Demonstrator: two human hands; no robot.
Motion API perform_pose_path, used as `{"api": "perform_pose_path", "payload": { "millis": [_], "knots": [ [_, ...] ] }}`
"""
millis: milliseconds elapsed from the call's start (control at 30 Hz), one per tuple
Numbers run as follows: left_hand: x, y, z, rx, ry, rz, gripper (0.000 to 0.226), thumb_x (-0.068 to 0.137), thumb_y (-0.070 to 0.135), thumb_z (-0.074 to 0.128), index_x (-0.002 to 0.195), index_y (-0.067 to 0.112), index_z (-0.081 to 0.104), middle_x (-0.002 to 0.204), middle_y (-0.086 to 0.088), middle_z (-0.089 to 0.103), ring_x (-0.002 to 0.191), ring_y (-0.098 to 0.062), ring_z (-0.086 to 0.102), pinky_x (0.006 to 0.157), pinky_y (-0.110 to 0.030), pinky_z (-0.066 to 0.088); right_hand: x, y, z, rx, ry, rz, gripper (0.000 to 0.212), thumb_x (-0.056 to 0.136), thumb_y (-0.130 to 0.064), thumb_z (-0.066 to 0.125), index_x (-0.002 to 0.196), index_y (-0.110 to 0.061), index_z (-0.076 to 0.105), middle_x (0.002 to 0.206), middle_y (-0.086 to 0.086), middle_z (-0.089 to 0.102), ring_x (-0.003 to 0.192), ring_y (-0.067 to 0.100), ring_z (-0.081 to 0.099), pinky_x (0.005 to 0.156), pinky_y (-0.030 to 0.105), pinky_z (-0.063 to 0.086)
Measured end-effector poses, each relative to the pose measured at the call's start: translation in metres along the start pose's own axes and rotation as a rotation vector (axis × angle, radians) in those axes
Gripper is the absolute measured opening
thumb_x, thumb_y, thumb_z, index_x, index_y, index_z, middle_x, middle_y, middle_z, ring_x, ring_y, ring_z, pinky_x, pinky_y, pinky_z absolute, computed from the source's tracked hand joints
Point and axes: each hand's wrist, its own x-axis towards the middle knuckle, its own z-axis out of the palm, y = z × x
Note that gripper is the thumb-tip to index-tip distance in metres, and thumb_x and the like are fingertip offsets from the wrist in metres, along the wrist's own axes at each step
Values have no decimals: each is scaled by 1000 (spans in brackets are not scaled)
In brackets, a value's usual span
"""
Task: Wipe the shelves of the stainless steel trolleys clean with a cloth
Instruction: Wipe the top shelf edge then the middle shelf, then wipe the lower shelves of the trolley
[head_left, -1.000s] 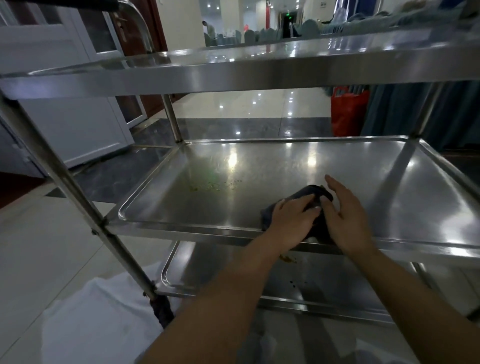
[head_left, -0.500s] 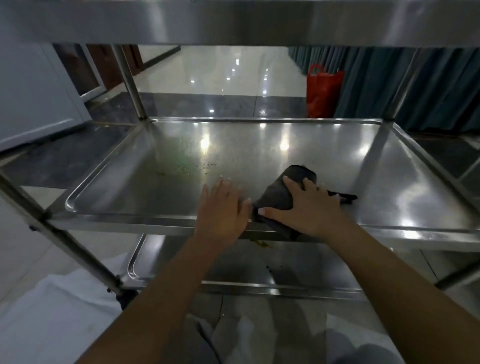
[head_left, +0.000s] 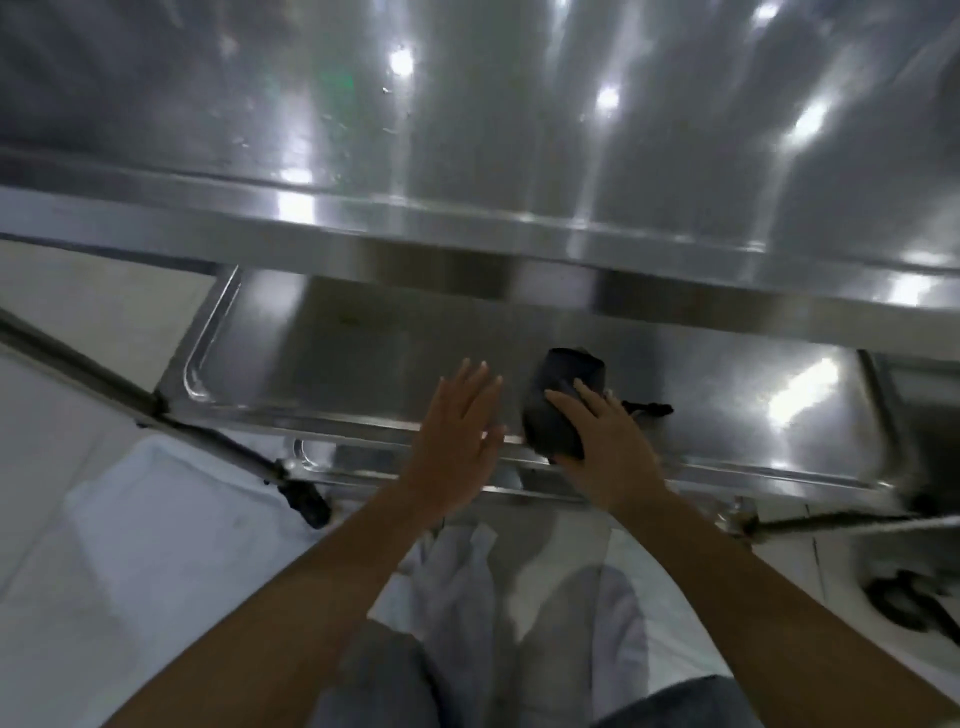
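The steel trolley's top shelf (head_left: 467, 156) fills the upper part of the head view, streaked with light reflections. Below it lies the middle shelf (head_left: 363, 353). A dark cloth (head_left: 558, 415) is bunched at that shelf's front rim. My right hand (head_left: 608, 447) lies on the cloth with fingers fairly straight, pressing it against the rim. My left hand (head_left: 457, 441) is spread flat just left of the cloth, over the front rim and not touching the cloth. A corner of the bottom shelf (head_left: 322, 462) shows under the rim.
A slanted trolley leg (head_left: 104, 384) runs down to a black caster (head_left: 306, 499) on the left. White fabric (head_left: 156, 545) covers the floor beneath me. A dark wheel-like shape (head_left: 904, 603) sits at the right on pale floor tiles.
The view has tipped steeply downward, so the top shelf now fills the upper frame. Both hands stay at the middle shelf's front rim, the right on the cloth, the left slightly apart.
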Motion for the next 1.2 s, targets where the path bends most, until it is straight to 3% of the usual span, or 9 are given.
{"api": "perform_pose_path", "payload": {
  "millis": [133,233,333,433,667,800,933,1067,1200],
  "knots": [
    [-42,29,-49,-1,-87,-27,50,98,16,49,144,1,36,154,-16,26,147,-27,11,121,-40,4,-50,-23,-41,173,-18,12,64,83,-21,68,142,-22,41,151,11,34,130,36,43,108,45,37],
    [-66,58,-100,75,-182,-46,54,102,26,35,151,8,18,160,-9,9,148,-18,-3,114,-20,-15,-91,-49,-78,195,-35,-27,64,82,-21,72,139,-20,45,148,11,39,126,34,49,108,41,38],
    [-85,87,-161,40,-233,-83,56,102,28,38,151,11,17,160,-7,14,148,-19,8,118,-24,-1,-124,-83,-127,185,-110,-49,63,86,-29,67,142,-28,40,152,5,34,129,28,45,109,38,38],
    [-103,111,-221,67,-248,-109,57,101,31,39,152,14,18,160,-4,17,146,-17,16,117,-27,9,-149,-116,-176,216,-84,-131,66,82,-26,72,141,-25,42,151,5,36,127,28,47,104,36,40],
    [-117,141,-333,186,-110,-163,50,100,29,44,146,11,36,151,-8,37,139,-21,34,116,-34,22,-160,-176,-263,286,-4,-332,70,80,-27,75,142,-25,42,153,3,32,134,27,40,107,37,37],
    [-122,165,-389,223,8,-230,50,99,30,46,145,14,38,149,-5,41,137,-20,37,112,-29,26,-155,-200,-310,301,23,-465,74,77,-24,76,142,-27,42,153,0,31,135,26,39,106,36,37],
    [-133,181,-440,294,109,-253,49,98,32,48,144,16,40,148,-3,42,136,-19,39,111,-30,29,-150,-233,-352,306,62,-606,73,77,-19,76,141,-27,42,153,0,30,130,29,45,100,36,42],
    [-146,187,-492,240,187,-327,52,98,38,48,146,22,35,152,2,37,139,-15,33,109,-23,24,-147,-283,-391,327,131,-695,71,75,-15,76,139,-24,46,152,1,33,129,27,46,100,28,37],
    [-154,171,-555,270,255,-350,58,97,45,46,149,25,29,153,4,34,139,-12,32,106,-20,21,-136,-349,-421,325,226,-789,70,72,-17,80,135,-22,51,147,4,42,125,29,50,102,37,42]
  ]
}}
